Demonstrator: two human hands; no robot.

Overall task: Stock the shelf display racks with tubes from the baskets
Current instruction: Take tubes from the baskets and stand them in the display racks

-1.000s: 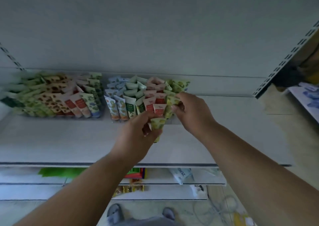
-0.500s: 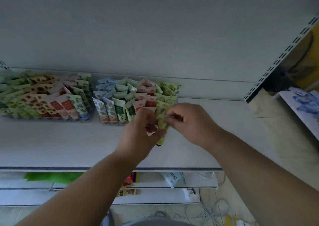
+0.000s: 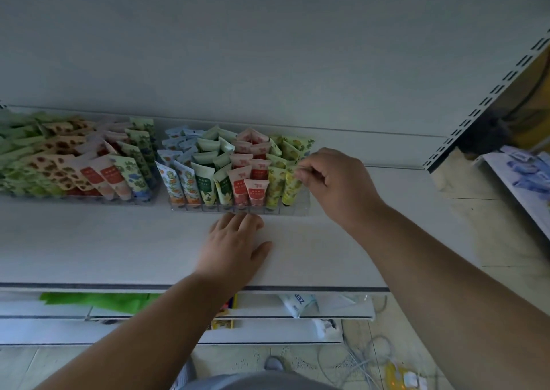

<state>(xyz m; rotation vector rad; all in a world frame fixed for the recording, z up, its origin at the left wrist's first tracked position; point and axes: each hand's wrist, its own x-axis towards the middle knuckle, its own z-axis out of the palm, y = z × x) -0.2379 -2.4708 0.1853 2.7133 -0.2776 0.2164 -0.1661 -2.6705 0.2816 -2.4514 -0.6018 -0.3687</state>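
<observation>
- Head view, looking down over both forearms at a white metal shelf (image 3: 89, 247) that carries two clear plastic display racks packed with small upright printed tubes.
- The right hand (image 3: 333, 181) reaches to the right end of the nearer clear plastic rack (image 3: 238, 209). Its grip is nearly closed: thumb and fingertips pinch the crimped top of a yellow-green lemon-print tube (image 3: 291, 186), which stands in the front right slot. Holding it by the top probably lets the hand seat it straight among its neighbours.
- The left hand (image 3: 235, 241) lies flat on the shelf with fingers straight and nothing in its grip, fingertips touching the rack's front edge, most likely to stop the rack sliding back.
- Rows in this rack run by colour: blue-and-orange, green, pink-red, then yellow-green.
- The second clear rack of floral and spotted tubes (image 3: 74, 166) sits just to the left; its left end is cut off by the frame edge.
- No baskets are in view.
- The scene is dim and the tube labels are too small to read.
- Below the shelf edge, a green sheet (image 3: 98, 300) and a white packet (image 3: 297, 302) sit on a lower shelf, partly hidden.
- Cables lie on the floor at lower right, blurred.
</observation>
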